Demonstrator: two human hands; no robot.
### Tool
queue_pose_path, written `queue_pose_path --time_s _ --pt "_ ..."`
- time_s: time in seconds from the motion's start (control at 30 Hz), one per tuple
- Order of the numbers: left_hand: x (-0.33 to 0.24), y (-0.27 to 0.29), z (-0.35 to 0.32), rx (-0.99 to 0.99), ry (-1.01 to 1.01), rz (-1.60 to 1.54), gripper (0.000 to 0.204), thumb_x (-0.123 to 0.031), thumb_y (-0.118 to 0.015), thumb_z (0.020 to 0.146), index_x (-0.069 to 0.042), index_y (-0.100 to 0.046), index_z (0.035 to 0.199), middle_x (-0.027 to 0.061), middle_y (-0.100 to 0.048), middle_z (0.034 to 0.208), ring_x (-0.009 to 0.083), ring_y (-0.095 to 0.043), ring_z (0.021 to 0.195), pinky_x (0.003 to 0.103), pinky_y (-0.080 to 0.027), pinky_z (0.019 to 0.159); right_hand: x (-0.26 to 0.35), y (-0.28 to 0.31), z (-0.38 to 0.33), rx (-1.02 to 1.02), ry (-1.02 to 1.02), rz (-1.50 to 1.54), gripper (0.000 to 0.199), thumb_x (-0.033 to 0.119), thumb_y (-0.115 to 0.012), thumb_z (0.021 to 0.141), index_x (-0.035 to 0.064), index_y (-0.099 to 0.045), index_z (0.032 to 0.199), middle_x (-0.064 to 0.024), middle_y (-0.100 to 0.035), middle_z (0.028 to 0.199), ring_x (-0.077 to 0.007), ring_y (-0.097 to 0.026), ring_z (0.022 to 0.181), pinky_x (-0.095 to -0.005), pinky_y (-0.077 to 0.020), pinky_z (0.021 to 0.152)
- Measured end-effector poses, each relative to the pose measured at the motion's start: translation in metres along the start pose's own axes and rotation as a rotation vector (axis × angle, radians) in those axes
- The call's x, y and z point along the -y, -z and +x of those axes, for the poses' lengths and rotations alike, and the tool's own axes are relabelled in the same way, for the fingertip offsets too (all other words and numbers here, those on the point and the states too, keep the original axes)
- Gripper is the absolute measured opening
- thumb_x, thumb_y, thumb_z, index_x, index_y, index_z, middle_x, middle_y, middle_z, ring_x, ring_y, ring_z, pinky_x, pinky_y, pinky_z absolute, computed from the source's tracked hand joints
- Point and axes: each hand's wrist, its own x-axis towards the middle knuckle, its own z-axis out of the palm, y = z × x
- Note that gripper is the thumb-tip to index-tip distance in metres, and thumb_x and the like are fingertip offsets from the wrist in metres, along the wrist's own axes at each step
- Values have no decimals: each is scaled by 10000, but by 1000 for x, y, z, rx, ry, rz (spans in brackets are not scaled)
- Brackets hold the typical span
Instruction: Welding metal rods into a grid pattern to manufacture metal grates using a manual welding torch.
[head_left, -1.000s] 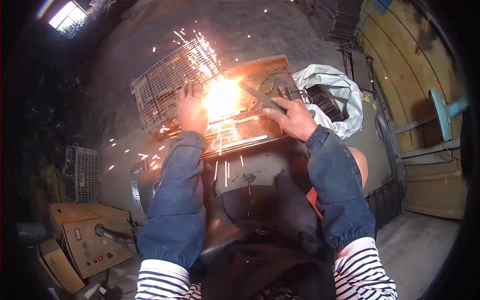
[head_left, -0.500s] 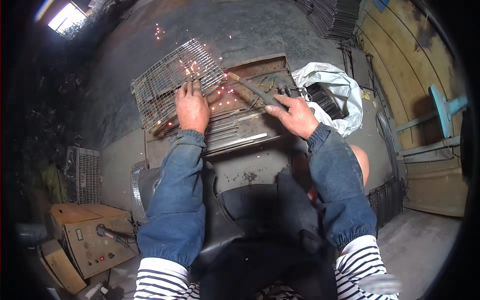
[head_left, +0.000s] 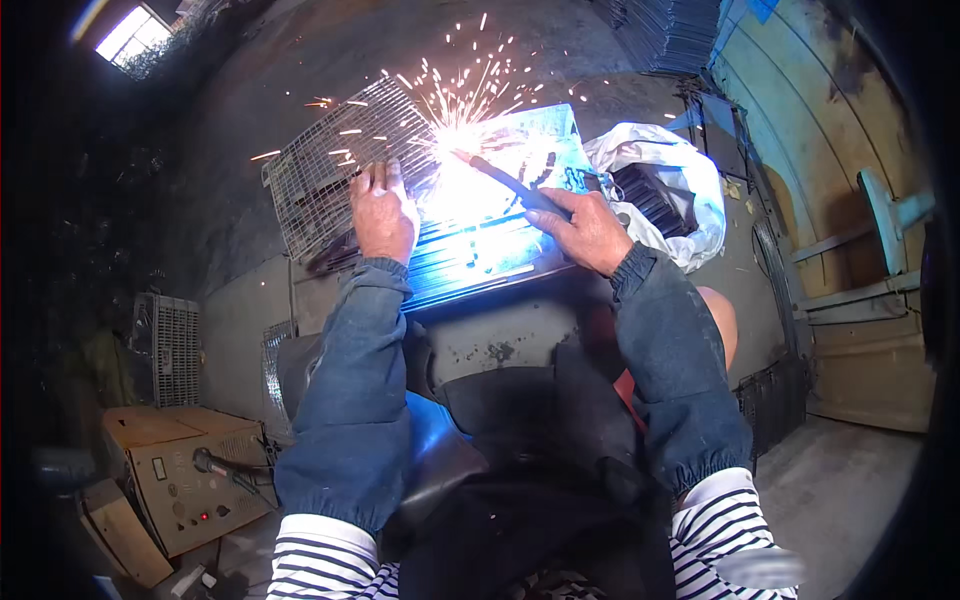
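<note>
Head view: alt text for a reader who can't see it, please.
A person's right hand holds a welding torch to a wire mesh panel on a metal workbench, throwing bright sparks. The left hand presses the mesh flat; a welding machine sits lower left.

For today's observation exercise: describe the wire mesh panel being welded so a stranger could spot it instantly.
Start at the metal workbench ahead of the person. On its far left corner, under the left hand, lies the wire mesh panel. It alone is an open grid, with sparks bursting at its right edge.
</note>
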Motion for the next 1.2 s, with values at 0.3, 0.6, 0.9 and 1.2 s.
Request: queue_pose_path --time_s 0.3,0.6,0.9,1.2 --pt "-10 0 5 39 53 81 474 -65 -603 848 43 -611 1310 219 -631 1320 373 -530 1277 457 -404 1114 12 0 -16 -6 40 -74 446 261 -738 881 -35 -669 1209 -269 -701 877 -400 -723 833 -398 -562 751" --pt "-14 0 9 77 102 -31 479 -21 -523 879 83 -561 1345 235 -578 1383 362 -494 1337 467 -349 1173 6 -24 -11 26 120 -105 432 242 -755 873 -19 -670 1207 -271 -711 927 -419 -716 854 -427 -576 767" --pt "-14 0 6 103 145 -66 625 33 -525 837 108 -430 1451 261 -549 1409 373 -476 1359 457 -329 1194 18 -32 -6 51 144 -89 483 276 -763 876 -47 -659 1219 -280 -711 979 -414 -718 907 -419 -571 811" --pt "-5 -9 5 -25 48 -23 455 -51 -610 844 48 -576 1287 210 -637 1217 385 -545 1216 475 -425 1062 23 -35 -3 64 130 -91 469 282 -764 877 -16 -671 1227 -256 -724 980 -383 -732 908 -406 -563 817"
